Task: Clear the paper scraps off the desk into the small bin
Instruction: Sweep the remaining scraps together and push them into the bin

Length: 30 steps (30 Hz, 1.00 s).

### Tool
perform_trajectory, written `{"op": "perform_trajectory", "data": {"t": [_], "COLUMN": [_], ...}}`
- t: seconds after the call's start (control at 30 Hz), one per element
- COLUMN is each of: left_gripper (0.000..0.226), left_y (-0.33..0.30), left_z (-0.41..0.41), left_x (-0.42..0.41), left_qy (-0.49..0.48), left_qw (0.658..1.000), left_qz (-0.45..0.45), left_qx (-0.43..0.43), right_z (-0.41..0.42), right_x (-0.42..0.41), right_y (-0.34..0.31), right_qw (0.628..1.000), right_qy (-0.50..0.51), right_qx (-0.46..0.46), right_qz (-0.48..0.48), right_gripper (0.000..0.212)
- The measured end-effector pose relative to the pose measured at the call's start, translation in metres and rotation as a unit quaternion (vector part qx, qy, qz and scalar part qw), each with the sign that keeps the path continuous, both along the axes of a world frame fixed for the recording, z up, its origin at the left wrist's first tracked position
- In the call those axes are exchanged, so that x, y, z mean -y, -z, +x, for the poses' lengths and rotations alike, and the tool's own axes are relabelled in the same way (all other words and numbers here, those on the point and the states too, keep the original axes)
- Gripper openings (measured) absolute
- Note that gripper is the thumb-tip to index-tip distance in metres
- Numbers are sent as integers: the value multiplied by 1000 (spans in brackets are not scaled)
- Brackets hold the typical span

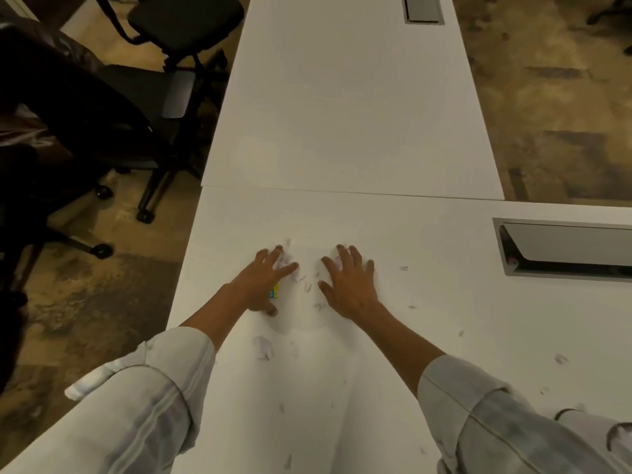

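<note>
black office chairs stand left, on mottled floor.

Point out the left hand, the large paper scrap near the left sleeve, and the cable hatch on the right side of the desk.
left hand (260,285): head view, on the back of the hand.
large paper scrap (263,347): head view, on its middle.
cable hatch (564,248): head view, on its grey tilted lid.

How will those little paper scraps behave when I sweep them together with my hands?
The paper scraps look thin and tiny, so probably very light and floppy. They lie scattered flat on the smooth desk, so they will likely slide easily, though some may slip under spread fingers.
</note>
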<state>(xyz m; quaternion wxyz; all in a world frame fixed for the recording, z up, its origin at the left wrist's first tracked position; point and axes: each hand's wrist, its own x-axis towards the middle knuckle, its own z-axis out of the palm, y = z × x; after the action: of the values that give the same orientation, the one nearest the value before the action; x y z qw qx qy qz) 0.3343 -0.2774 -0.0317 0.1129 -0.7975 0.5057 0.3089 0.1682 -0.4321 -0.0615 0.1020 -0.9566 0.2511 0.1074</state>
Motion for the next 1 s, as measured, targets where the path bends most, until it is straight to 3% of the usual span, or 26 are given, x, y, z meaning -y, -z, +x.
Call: {"op": "perform_trajectory", "data": {"t": [0.13,0.3,0.47,0.6,0.73,0.83,0.93,1.0], "left_gripper": [72,22,11,23,18,13,12,14], "left_y": [-3,-2,-15,-31,-48,-59,-67,-75], "left_z": [-33,-86,-135,-169,-207,-240,-279,-311], "left_x": [-17,-36,-52,-49,-23,8,44,69], "left_qy": [19,-14,-87,-186,-211,-214,-187,-185], "left_qw": [999,994,990,966,944,927,921,914], "left_qz": [-18,-59,-100,-179,-249,-297,-322,-331], "left_qx": [42,88,43,-15,-53,-84,-115,-142], "right_z": [-29,-77,-124,-153,-190,-224,-262,-291], "right_x": [-17,-28,-30,-25,-17,-3,13,26], "right_y": [-7,-15,-20,-41,-61,-83,-107,-115], "right_qw": [1000,999,994,935,893,902,894,890], "right_qy": [16,-1,67,233,290,278,281,305], "right_qx": [6,-40,21,108,179,198,282,291], "right_qz": [8,11,83,243,295,264,206,173], "right_gripper": [45,64,32,17,11,27,44,40]}}
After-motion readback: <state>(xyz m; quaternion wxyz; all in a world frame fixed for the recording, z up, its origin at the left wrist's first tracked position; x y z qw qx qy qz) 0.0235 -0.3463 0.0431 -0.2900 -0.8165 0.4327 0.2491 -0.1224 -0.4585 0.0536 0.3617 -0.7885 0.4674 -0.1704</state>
